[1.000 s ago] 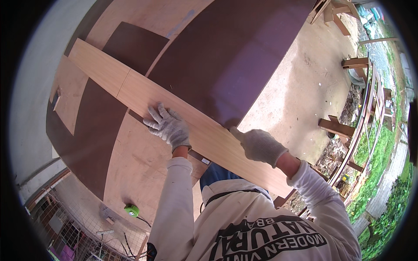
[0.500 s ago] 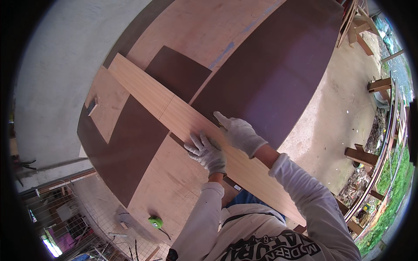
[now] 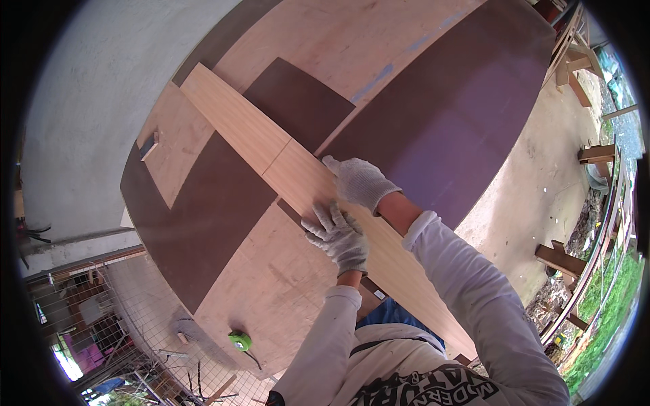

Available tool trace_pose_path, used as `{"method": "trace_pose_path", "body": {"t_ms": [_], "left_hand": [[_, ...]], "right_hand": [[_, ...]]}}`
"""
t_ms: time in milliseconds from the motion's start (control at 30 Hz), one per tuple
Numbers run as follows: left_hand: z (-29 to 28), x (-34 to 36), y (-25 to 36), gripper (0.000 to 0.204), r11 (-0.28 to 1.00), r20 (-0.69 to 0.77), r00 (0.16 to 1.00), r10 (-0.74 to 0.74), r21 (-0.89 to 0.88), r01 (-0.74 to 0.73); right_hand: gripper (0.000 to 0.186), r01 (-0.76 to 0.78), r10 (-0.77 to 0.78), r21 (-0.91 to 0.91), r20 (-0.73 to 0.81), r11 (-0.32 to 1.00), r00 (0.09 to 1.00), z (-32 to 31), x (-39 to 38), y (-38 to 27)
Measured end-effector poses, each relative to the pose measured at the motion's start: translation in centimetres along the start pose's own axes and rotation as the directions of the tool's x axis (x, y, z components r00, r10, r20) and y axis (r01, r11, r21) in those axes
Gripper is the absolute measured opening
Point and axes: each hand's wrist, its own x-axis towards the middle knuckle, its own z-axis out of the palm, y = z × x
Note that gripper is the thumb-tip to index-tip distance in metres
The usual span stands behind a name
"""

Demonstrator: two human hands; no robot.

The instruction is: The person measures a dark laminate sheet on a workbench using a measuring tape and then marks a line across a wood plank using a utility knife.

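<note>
A long pale wood plank (image 3: 237,115) lies diagonally across the table, with a thin line crossing it; I cannot tell whether this is a joint or a mark. My left hand (image 3: 340,242), in a grey-white knit glove, rests on the near part of the plank, fingers spread over its left edge. Also gloved, my right hand (image 3: 365,183) lies at the plank's right edge, closer to the crossing line. One of its digits points forward along the edge while the others curl underneath. Whatever those curled fingers hold, if anything, is hidden.
Dark brown panels (image 3: 440,128) and a smaller dark piece (image 3: 301,101) cover parts of the plywood tabletop (image 3: 271,264). A green tape measure (image 3: 240,340) lies near the left front. By the wall (image 3: 101,135) sits a small block (image 3: 149,146). Wire mesh (image 3: 145,318) stands at lower left.
My right hand has slid forward along the plank's edge toward the crossing line. Two close lines showed there before; now one does. The whole view has shifted slightly. My left hand stays on the plank.
</note>
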Motion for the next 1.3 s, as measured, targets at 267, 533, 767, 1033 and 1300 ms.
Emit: {"method": "trace_pose_path", "body": {"t_ms": [267, 533, 767, 1033, 1300], "left_hand": [[-0.1, 0.5, 0.3, 0.055, 1.0, -0.044, 0.999, 0.002, 0.015, -0.001], [-0.6, 0.6, 0.0, 0.054, 0.998, 0.021, 0.999, -0.041, 0.046, 0.04], [-0.2, 0.6, 0.9, 0.052, 0.997, -0.057, 0.996, -0.064, 0.043, 0.067], [0.3, 0.0, 0.9, 0.052, 0.997, -0.073, 0.996, -0.06, 0.052, 0.064], [-1.1, -1.4, -2.7, 0.059, 0.988, -0.188, 0.982, 0.026, -0.145, -0.054]], "right_hand": [[0.031, 0.071, -0.07, 0.016, -0.067, 0.997, 0.995, 0.0, -0.4, -0.2], [0.045, -0.067, 0.071, -0.04, 0.125, 0.997, 0.99, 1.7, -14.0, 3.7], [0.059, -0.295, 0.355, -0.219, 0.323, 0.93, 0.877, 1.8, -32.4, 7.9], [0.036, -0.761, 0.767, 0.1, -0.06, 0.641, 0.639, 5.0, -50.1, 19.9], [0.024, -0.45, 0.411, 0.858, 0.328, 0.247, 0.85, 14.7, -46.8, 24.2]]}}
